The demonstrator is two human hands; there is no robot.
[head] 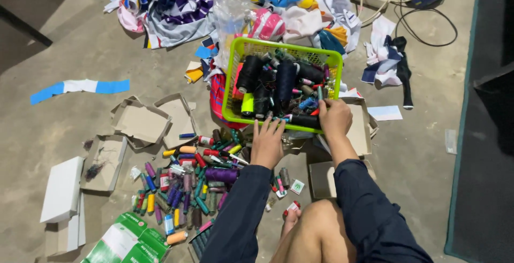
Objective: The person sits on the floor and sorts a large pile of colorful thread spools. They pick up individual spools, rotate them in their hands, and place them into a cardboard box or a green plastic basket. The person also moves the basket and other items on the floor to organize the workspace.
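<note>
Both my hands meet the basket's (235,114) near rim: left hand (267,141) spread flat against it, right hand (334,117) closed on a spool (319,94) inside. Spools (184,180) crowd the floor (428,150) left; right lies open.
</note>
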